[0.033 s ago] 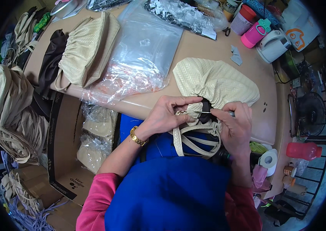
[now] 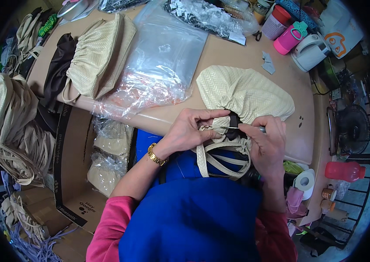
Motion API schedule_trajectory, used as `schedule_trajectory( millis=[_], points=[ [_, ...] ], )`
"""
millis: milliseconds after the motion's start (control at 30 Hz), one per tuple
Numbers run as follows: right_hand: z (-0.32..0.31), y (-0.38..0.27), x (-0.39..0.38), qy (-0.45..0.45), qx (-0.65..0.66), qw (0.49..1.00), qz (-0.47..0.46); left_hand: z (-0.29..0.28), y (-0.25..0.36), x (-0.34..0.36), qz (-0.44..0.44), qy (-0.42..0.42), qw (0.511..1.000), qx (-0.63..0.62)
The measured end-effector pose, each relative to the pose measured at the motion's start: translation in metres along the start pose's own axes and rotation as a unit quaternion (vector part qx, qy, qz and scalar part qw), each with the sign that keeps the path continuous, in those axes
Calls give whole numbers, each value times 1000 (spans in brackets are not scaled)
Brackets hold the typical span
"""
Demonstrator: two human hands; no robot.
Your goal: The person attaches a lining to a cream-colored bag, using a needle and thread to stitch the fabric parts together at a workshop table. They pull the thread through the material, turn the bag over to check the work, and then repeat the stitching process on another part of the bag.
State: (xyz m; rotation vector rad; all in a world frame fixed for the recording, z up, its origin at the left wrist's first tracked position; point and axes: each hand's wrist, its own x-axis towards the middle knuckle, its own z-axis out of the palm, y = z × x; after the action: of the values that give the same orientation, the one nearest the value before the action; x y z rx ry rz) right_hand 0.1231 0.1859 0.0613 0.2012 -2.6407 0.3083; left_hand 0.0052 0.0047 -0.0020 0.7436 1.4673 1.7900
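A cream woven bag [image 2: 248,91] with a gathered top lies at the front edge of the table. My left hand [image 2: 185,131] is closed on its gathered fabric, thumb and fingers pinching from the left. In my right hand [image 2: 268,142] is a thin metal rod tool [image 2: 226,127] with a greyish handle end; its exact kind is unclear. The rod runs leftward across the bag's opening toward my left fingers, which hide its tip. Dark lining [image 2: 234,118] shows between the hands. Cream straps [image 2: 201,161] hang below them, over my blue-covered lap.
Another cream bag [image 2: 91,61] and clear plastic sheets [image 2: 163,56] lie left on the table [image 2: 220,52]. More bags [image 2: 10,109] hang far left beside a cardboard box [image 2: 73,153] holding wrapped cream items. A pink bottle [image 2: 285,43] and white kettle [image 2: 310,52] stand back right.
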Motion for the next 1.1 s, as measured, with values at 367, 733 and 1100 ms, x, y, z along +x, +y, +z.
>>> schedule_trajectory(
  millis=[367, 733, 1100],
  points=[
    [-2, -5, 9, -57, 32, 998, 18, -2, 4, -1, -15, -5, 999, 33],
    [0, 0, 18, -105, 36, 994, 8, -8, 0, -3, -17, -9, 996, 84],
    [18, 25, 8, -75, 253, 961, 79, -6, 7, -2, -30, -18, 999, 31]
  ],
)
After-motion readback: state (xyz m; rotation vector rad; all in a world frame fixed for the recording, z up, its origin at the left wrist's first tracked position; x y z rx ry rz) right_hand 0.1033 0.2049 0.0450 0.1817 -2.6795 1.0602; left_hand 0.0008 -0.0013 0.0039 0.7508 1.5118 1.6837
